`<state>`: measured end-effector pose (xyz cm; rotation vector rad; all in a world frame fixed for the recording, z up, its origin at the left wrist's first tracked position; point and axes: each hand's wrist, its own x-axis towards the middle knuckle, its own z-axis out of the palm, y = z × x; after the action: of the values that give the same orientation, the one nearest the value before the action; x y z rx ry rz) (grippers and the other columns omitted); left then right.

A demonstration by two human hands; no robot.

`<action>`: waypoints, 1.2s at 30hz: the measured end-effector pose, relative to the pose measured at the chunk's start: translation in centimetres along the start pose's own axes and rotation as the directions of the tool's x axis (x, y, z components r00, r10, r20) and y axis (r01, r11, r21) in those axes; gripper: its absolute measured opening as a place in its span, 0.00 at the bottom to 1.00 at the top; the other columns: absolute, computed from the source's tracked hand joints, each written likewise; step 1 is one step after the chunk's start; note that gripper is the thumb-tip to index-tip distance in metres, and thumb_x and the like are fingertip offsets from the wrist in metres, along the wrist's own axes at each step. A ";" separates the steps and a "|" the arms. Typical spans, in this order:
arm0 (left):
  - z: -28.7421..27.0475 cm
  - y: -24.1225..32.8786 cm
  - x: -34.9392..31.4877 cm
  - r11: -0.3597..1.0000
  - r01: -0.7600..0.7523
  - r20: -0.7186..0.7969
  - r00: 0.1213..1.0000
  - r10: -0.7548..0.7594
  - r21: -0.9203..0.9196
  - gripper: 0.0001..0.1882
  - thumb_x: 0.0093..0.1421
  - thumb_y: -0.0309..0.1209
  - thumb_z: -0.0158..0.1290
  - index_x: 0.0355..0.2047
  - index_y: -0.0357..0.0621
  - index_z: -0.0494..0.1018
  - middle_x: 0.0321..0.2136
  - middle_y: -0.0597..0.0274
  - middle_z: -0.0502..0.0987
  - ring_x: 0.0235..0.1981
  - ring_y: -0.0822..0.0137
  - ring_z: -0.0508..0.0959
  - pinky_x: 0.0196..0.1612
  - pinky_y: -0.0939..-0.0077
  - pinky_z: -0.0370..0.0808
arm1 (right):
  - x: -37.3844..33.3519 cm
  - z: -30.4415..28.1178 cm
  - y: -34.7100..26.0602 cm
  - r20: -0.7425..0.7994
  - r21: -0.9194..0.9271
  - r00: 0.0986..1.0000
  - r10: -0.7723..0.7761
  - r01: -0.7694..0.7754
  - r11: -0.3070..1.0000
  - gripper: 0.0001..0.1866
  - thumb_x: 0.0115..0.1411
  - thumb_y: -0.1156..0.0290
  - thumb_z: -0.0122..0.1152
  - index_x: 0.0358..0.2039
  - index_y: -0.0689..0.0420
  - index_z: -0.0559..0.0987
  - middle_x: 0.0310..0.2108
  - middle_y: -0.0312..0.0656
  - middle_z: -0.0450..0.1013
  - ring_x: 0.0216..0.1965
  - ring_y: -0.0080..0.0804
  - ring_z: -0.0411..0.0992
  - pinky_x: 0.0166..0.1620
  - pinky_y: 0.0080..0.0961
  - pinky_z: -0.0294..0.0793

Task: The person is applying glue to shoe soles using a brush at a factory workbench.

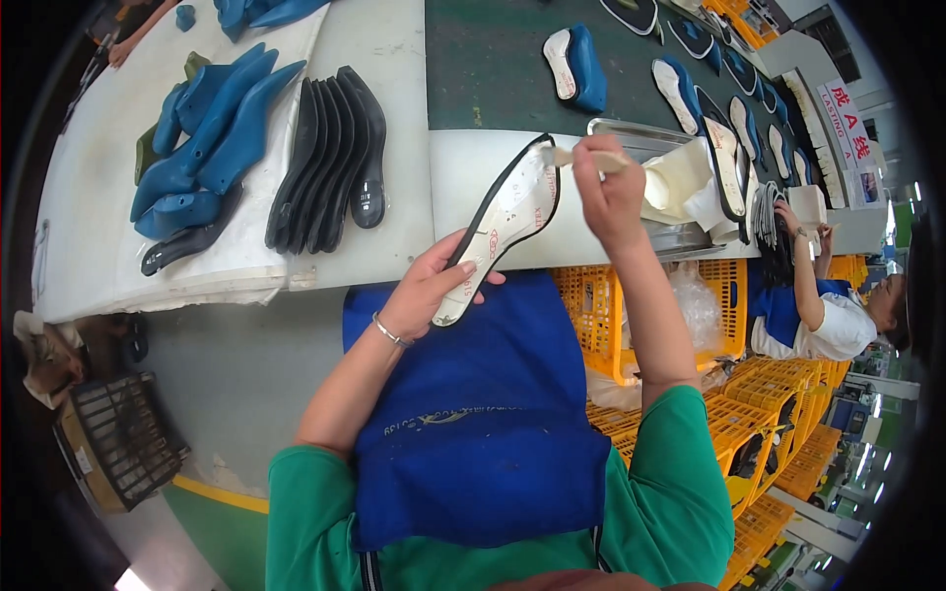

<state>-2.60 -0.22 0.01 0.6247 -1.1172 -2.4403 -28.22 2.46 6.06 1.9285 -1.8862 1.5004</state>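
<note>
My left hand (432, 284) grips the heel end of a white shoe insole (505, 219) with a black edge, thumb on its face and fingertips around the side. The insole is tilted, its wide toe end pointing up and away over the table's front edge. In my right hand (611, 195) is a pale-handled brush (562, 157), its bristle end at the insole's toe area. The surface there looks whitish; whether it is wet I cannot tell. Just right of the brush stands a metal tray (631, 129) with a cream-coloured container (676, 185) in it.
Blue shoe lasts (212, 128) and a stack of black soles (325, 163) lie on the left table. A blue last with an insole (581, 69) rests on the green surface, with more along the right. Yellow crates (591, 315) stand below. A co-worker (823, 305) works at right.
</note>
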 end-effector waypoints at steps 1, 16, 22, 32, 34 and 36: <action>-0.1 0.1 -0.1 1.000 -0.003 0.023 1.000 0.003 0.013 0.27 0.67 0.26 0.45 0.66 0.37 0.57 0.55 0.55 0.71 0.48 0.62 0.79 0.40 0.78 0.80 | 0.4 -0.3 0.7 -0.012 -0.058 1.000 0.011 -0.011 0.998 0.05 0.62 0.72 0.58 0.30 0.58 0.77 0.24 0.45 0.75 0.22 0.42 0.74 0.27 0.29 0.70; -1.4 0.8 -0.7 0.999 -0.032 0.078 0.996 0.032 0.003 0.27 0.68 0.26 0.45 0.66 0.36 0.57 0.55 0.54 0.71 0.48 0.62 0.79 0.41 0.78 0.80 | 1.4 -1.1 -0.1 -0.025 0.019 0.996 0.083 -0.082 0.996 0.06 0.63 0.72 0.58 0.31 0.61 0.77 0.24 0.38 0.74 0.23 0.25 0.72 0.28 0.21 0.69; -1.9 0.9 -0.7 1.000 -0.021 0.046 0.999 0.021 -0.004 0.26 0.68 0.27 0.46 0.65 0.36 0.58 0.55 0.54 0.71 0.49 0.62 0.79 0.41 0.78 0.80 | 2.2 -1.7 -1.3 -0.009 0.217 0.979 0.206 -0.199 0.956 0.08 0.68 0.70 0.54 0.36 0.61 0.75 0.26 0.33 0.72 0.25 0.16 0.69 0.28 0.13 0.67; -2.6 1.8 -0.7 0.998 -0.043 0.096 0.995 0.038 0.055 0.26 0.67 0.27 0.45 0.65 0.34 0.57 0.54 0.52 0.71 0.48 0.62 0.79 0.41 0.76 0.79 | 3.7 -2.0 2.3 -0.082 0.116 0.982 0.171 -0.161 0.980 0.09 0.69 0.68 0.53 0.35 0.61 0.75 0.26 0.34 0.71 0.25 0.16 0.68 0.29 0.14 0.66; -2.9 1.7 -0.6 0.997 -0.060 0.081 0.995 0.056 0.043 0.26 0.67 0.27 0.45 0.65 0.34 0.57 0.54 0.52 0.72 0.48 0.62 0.79 0.41 0.76 0.79 | 2.9 -2.3 0.6 -0.079 0.278 0.960 0.270 -0.239 0.930 0.10 0.67 0.71 0.56 0.29 0.62 0.77 0.27 0.35 0.74 0.26 0.18 0.71 0.30 0.16 0.69; -3.0 1.9 -0.5 0.998 -0.058 0.071 0.996 0.056 0.034 0.26 0.67 0.27 0.45 0.65 0.33 0.57 0.53 0.52 0.72 0.48 0.62 0.79 0.41 0.76 0.79 | 1.7 -2.5 -2.1 0.005 0.415 0.948 0.318 -0.291 0.862 0.09 0.67 0.70 0.55 0.31 0.61 0.76 0.26 0.34 0.73 0.25 0.18 0.71 0.30 0.15 0.70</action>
<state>-0.31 -2.96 -0.18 0.5145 -1.1919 -2.4155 -28.37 3.27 9.67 1.7433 -2.0539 2.1820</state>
